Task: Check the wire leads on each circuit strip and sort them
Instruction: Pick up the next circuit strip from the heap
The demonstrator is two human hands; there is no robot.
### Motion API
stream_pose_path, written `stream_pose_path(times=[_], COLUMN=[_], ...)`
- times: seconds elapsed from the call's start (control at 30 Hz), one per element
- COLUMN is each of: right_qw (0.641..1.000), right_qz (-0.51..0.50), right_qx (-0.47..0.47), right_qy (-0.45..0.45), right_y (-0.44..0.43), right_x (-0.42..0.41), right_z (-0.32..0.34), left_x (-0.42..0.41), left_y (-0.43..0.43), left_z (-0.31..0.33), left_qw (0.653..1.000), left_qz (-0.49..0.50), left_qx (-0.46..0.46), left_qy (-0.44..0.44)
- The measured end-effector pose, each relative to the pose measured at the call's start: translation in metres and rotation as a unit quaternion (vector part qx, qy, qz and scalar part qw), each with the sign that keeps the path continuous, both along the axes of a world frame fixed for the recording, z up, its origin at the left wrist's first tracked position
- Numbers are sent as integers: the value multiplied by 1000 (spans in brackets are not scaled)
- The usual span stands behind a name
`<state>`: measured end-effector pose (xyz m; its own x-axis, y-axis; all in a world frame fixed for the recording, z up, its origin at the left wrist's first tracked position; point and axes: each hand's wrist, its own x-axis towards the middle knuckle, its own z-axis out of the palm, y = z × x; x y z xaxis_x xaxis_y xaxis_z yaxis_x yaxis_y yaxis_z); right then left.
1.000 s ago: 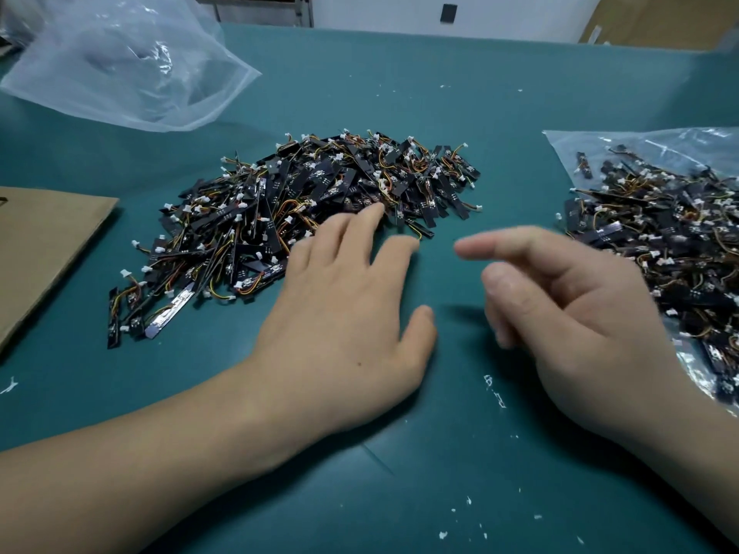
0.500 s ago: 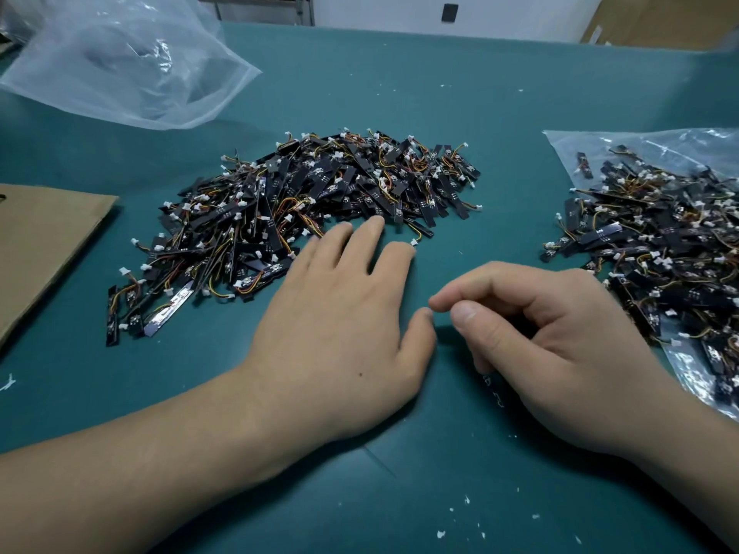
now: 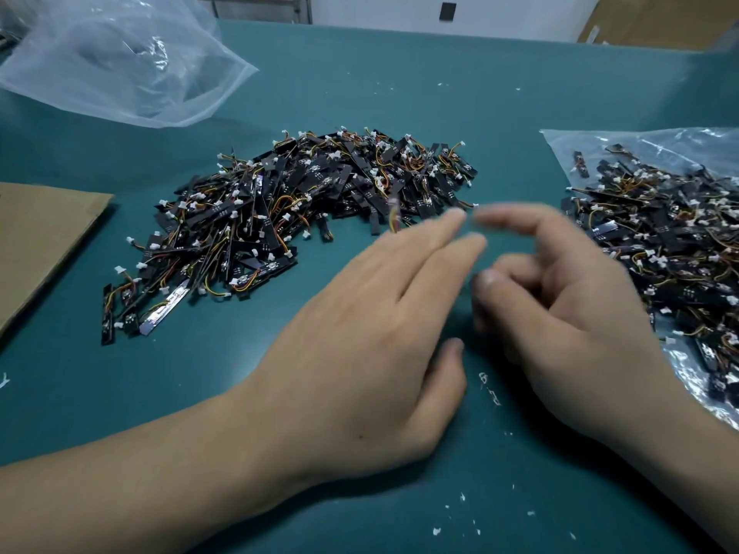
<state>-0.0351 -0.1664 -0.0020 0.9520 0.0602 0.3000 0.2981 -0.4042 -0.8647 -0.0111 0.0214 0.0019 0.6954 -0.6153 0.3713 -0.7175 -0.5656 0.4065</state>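
Near edge: matte teal table [image 3: 200,393], dotted with white plastic flecks [image 3: 490,389]. The left hand [image 3: 360,353] is palm-down with its fingers [image 3: 432,249] straight and together, gripping nothing. Their tips are blurred, just short of the central pile. The right hand [image 3: 580,313] is beside it, index out and other fingers curled. With the blur, cannot tell if it pinches anything.

Central pile of circuit strips [image 3: 320,201]: thin flat black strips, orange-yellow leads and small white connectors, tangled loose on the table. The second pile [image 3: 680,241] lies to the right on a flat clear plastic bag [image 3: 640,141]. To the left is a brown cardboard sheet [image 3: 40,233]. Farthest back is a crumpled clear bag [image 3: 120,62].
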Motion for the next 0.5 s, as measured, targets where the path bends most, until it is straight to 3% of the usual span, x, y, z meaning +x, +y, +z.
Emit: stream_pose_path(times=[0.1, 0.17, 0.3, 0.37, 0.5], right_qw=[990, 992, 996, 989, 984], right_qz=[-28, -6, 55, 62, 35], right_qx=[137, 115, -70, -137, -172], right_qy=[37, 46, 19, 5, 0], right_y=[-4, -5, -1, 0, 1], right_x=[6, 7, 2, 2, 2], right_z=[0, 1, 4, 5, 4], left_x=[13, 4, -3, -3, -2], left_y=[-3, 1, 9, 7, 7], left_z=[1, 2, 2, 4, 5], left_qw=[961, 942, 906, 894, 887], left_qz=[14, -37, -73, -67, -60], left_qx=[-171, -270, -375, -387, -390], left_qy=[219, 196, 181, 215, 241])
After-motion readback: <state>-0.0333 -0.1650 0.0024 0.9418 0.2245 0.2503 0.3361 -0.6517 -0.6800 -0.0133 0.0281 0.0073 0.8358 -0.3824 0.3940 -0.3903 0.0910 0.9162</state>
